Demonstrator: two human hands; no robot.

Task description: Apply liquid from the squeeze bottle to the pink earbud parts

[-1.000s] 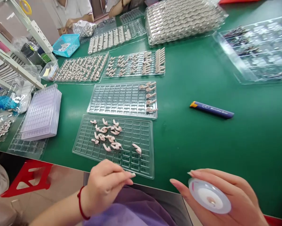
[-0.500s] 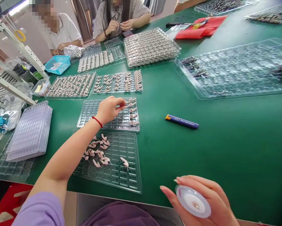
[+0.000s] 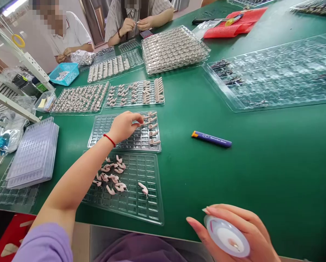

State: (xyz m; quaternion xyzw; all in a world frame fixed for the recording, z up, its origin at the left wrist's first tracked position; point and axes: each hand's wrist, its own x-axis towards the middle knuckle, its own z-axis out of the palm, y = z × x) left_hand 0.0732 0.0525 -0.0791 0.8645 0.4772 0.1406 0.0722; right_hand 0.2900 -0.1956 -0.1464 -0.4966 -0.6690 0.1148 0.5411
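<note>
My left hand, with a red string round its wrist, reaches over a clear compartment tray. Its thumb and forefinger pinch the end of a pale pink earbud shell near the tray's right side. Several similar shells lie in the right-hand columns. Nearer to me, a second clear tray holds a loose cluster of pink shells with thin wires, and one lone shell farther right. At lower right my right hand grips a round translucent white bottle, its small metal tip facing me.
A blue and orange cutter-like tool lies right of the trays. Filled shell trays and a tall tray stack stand farther back. Empty trays are stacked at left. A large wire tray is at right. Two people sit opposite.
The view has shifted slightly. My left hand stays at the same tray, its fingertips barely moved at the shell. My right hand still holds the bottle, turned a little.
</note>
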